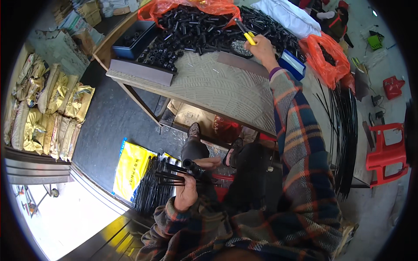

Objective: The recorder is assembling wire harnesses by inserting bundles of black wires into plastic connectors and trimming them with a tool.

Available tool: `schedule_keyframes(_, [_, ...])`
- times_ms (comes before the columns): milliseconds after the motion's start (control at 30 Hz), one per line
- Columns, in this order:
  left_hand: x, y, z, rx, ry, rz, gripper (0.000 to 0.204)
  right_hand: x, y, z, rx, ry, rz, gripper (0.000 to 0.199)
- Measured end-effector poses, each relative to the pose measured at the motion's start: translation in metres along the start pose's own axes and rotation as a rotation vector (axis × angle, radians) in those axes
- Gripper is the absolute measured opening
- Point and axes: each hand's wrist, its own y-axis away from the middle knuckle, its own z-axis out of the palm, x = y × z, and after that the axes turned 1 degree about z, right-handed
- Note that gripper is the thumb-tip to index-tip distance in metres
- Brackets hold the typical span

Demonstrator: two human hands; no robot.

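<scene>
Stretched out over the table, my right hand [262,48] is closed around yellow-handled pliers [249,38], their dark jaws pointing at the heap of black plastic parts [191,28]. Just below the pliers lies a dish of small metal pieces [240,47]. Down at my lap, my left hand [187,191] grips several thin black rods [170,176] together with a black tubular fitting [190,165]. Its fingers reach out beyond the fitting, and the rods' far ends are partly hidden. Beside it, a bundle of black rods [150,187] rests on a yellow bag [133,167].
A blue bin [135,45] and a blue-and-white box [291,64] stand on the table [196,87]. An orange plastic bag [324,58] sits at the right, above long black rods [346,143]. Stacked sacks [52,100] are at left, a red stool [387,152] at right.
</scene>
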Motion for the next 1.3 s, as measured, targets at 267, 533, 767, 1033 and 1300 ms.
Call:
schedule_keyframes(267, [0.018,0.019,0.000,0.120,-0.006,-0.112,0.067,-0.096,0.158,-0.072,-0.140,-1.002,0.073,0.008])
schedule_keyframes(533, [0.036,0.024,0.031,-0.030,-0.188,-0.074,0.068,-0.152,0.304,-0.093,-0.120,-1.203,-0.277,0.012])
schedule_keyframes(767, [0.021,0.056,0.023,0.000,-0.350,0.030,0.044,-0.152,0.309,-0.110,-0.139,-1.011,-0.509,0.016])
schedule_keyframes(1033, [0.021,0.062,0.035,0.002,-0.357,0.128,0.033,-0.164,0.327,-0.101,-0.047,-1.252,-0.326,0.015])
schedule_keyframes(1300, [0.036,0.058,0.040,0.007,-0.225,0.032,0.052,-0.170,0.331,-0.093,-0.036,-1.323,-0.327,0.013])
